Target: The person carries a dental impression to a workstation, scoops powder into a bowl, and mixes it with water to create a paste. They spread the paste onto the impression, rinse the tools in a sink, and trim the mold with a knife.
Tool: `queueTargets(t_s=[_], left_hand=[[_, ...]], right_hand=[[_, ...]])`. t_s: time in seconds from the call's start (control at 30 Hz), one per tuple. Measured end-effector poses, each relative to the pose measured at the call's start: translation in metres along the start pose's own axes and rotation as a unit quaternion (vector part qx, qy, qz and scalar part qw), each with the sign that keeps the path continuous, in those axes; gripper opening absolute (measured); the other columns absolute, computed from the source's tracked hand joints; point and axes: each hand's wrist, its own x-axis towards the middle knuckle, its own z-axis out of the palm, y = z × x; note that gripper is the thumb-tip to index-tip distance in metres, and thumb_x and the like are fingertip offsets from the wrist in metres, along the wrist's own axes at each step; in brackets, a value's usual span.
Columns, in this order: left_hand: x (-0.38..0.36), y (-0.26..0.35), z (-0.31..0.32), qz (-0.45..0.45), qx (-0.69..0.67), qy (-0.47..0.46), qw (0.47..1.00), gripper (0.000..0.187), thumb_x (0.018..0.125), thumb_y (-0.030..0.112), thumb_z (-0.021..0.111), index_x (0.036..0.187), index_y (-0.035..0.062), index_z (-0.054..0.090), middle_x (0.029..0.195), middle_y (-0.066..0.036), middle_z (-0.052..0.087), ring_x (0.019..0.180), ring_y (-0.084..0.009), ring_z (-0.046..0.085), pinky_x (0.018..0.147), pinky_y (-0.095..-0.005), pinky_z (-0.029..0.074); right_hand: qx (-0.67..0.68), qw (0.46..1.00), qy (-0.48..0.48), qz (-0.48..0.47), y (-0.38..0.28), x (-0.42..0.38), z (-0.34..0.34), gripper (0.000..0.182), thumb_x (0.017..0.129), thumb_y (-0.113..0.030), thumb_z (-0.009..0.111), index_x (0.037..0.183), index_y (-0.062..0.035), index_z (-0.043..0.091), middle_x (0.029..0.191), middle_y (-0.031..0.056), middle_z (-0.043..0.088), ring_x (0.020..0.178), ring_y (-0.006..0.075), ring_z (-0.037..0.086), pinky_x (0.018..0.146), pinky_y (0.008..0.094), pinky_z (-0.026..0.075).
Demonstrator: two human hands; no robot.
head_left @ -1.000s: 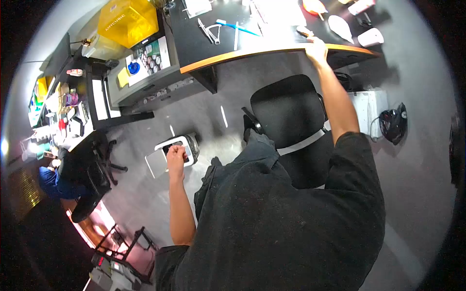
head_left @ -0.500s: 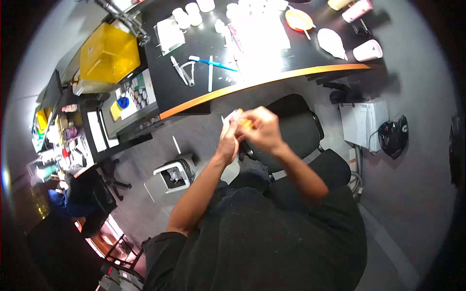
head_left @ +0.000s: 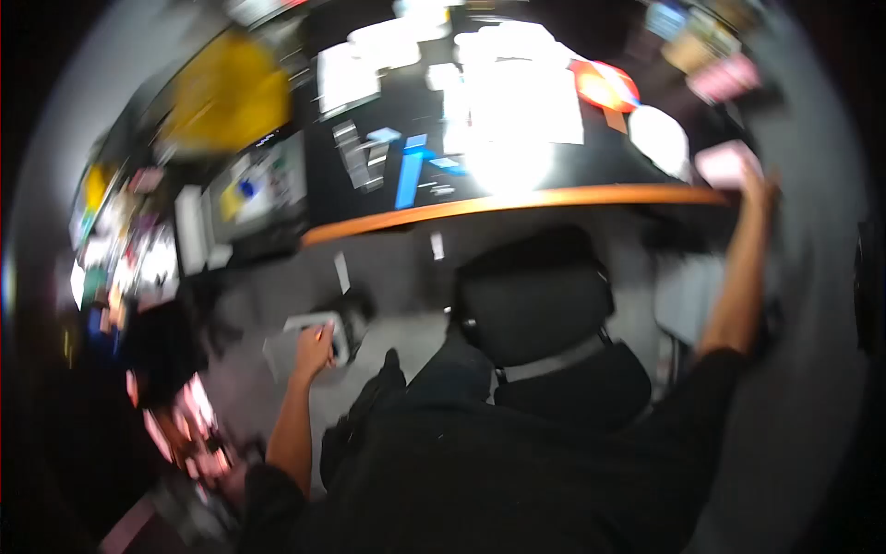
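My right hand [head_left: 760,188] is stretched far out to the right, at the rim of a pink cup [head_left: 724,166] by the right end of the black table. Its fingers are smeared, so whether they grip the cup does not show. Low on the left, my left hand [head_left: 317,348] is curled closed in front of a grey-and-white bin [head_left: 343,334], seen from above. What it holds, if anything, cannot be made out. Beside the cup lie a white rounded object [head_left: 659,140] and an orange-red item [head_left: 606,87].
A black table [head_left: 318,198] with an orange edge carries blurred white items and a blue strip-like thing [head_left: 410,175]. Black chairs [head_left: 535,300] stand below it. At the left are a yellow container [head_left: 226,97] and a cluttered desk [head_left: 125,254].
My hands, together over the floor holding something orange and white, have parted: right to the pink cup, left down toward the bin. The view has shifted and blurred.
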Motion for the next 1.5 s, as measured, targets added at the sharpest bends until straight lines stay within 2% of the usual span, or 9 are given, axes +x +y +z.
queueTargets(t_s=[0.17,0.27,0.4,0.5,0.53,0.77,0.9,1.17,1.5], left_hand=[[-0.080,-0.133,-0.056,-0.191,-0.066,0.142,0.969,0.049,0.099,0.042,0.051,0.075,-0.0008,0.056,0.049,-0.008,0.053,0.042,-0.0189,0.060,0.039,-0.0325,0.047],[-0.129,-0.188,-0.049,-0.278,-0.133,0.194,0.931,0.047,0.098,0.040,0.052,0.076,-0.0009,0.056,0.052,-0.010,0.055,0.043,-0.0203,0.060,0.041,-0.0339,0.049],[-0.167,-0.234,-0.016,-0.340,-0.260,0.218,0.877,0.043,0.097,0.039,0.054,0.075,0.0013,0.056,0.056,-0.011,0.056,0.045,-0.0211,0.060,0.042,-0.0345,0.050],[-0.182,-0.258,0.001,-0.283,-0.350,0.232,0.862,0.041,0.096,0.038,0.056,0.074,0.0034,0.055,0.055,-0.010,0.055,0.045,-0.0206,0.060,0.043,-0.0347,0.050],[-0.187,-0.261,0.006,-0.268,-0.368,0.239,0.858,0.041,0.096,0.038,0.056,0.073,0.0036,0.054,0.055,-0.009,0.055,0.044,-0.0202,0.059,0.043,-0.0351,0.049],[-0.214,-0.349,0.073,-0.207,-0.446,0.266,0.829,0.046,0.097,0.040,0.054,0.074,0.0011,0.056,0.056,-0.010,0.059,0.046,-0.0210,0.062,0.043,-0.0339,0.052],[-0.272,-0.432,0.126,-0.212,-0.450,0.311,0.810,0.047,0.097,0.043,0.053,0.075,0.0017,0.059,0.057,-0.011,0.063,0.047,-0.0200,0.064,0.047,-0.0334,0.054],[-0.430,-0.613,0.261,-0.363,-0.592,0.470,0.545,0.036,0.094,0.035,0.055,0.089,-0.0008,0.058,0.063,-0.011,0.064,0.051,-0.0213,0.065,0.051,-0.0349,0.055],[-0.519,-0.659,0.406,-0.339,-0.724,0.601,0.004,0.033,0.091,0.030,0.056,0.092,-0.0024,0.056,0.073,-0.014,0.066,0.054,-0.0219,0.065,0.049,-0.0332,0.054]], right_hand=[[0.312,0.911,-0.269,0.015,0.009,0.053,0.056,0.081,0.071,-0.040,0.081,0.137,-0.0037,0.050,0.130,0.0114,0.053,0.117,0.0271,0.054,0.100,0.0424,0.048],[0.237,0.958,-0.101,0.125,-0.020,0.013,0.029,0.108,0.054,-0.050,0.090,0.141,-0.0085,0.043,0.139,0.0206,0.041,0.119,0.0354,0.051,0.080,0.0442,0.061],[0.341,0.925,-0.134,0.099,-0.018,-0.048,-0.017,0.094,0.060,-0.039,0.091,0.138,-0.0105,0.046,0.138,0.0180,0.041,0.116,0.0370,0.054,0.081,0.0459,0.061],[0.282,0.944,-0.169,0.042,-0.034,-0.124,-0.082,0.083,0.065,-0.033,0.087,0.134,-0.0080,0.049,0.122,0.0163,0.057,0.108,0.0345,0.059,0.076,0.0455,0.058],[0.141,0.974,-0.091,-0.150,-0.017,-0.132,-0.073,0.080,0.067,-0.032,0.086,0.132,-0.0032,0.051,0.122,0.0179,0.058,0.108,0.0346,0.059,0.088,0.0451,0.053],[0.335,0.764,-0.398,-0.381,-0.153,-0.496,-0.176,0.084,0.062,-0.034,0.091,0.129,-0.0025,0.050,0.116,0.0121,0.058,0.111,0.0286,0.053,0.097,0.0404,0.043],[0.338,0.682,-0.343,-0.550,-0.233,-0.725,-0.245,0.077,0.060,-0.022,0.085,0.128,-0.0044,0.051,0.117,0.0177,0.060,0.111,0.0340,0.058,0.099,0.0399,0.044],[0.372,0.353,-0.415,-0.752,-0.268,-1.060,-0.392,0.073,0.059,-0.017,0.080,0.125,-0.0032,0.052,0.114,0.0195,0.061,0.109,0.0392,0.060,0.095,0.0438,0.046],[0.218,0.073,-0.429,-0.873,-0.185,-1.386,-0.580,0.076,0.056,-0.019,0.084,0.123,-0.0029,0.052,0.111,0.0182,0.062,0.106,0.0336,0.060,0.092,0.0418,0.048]])
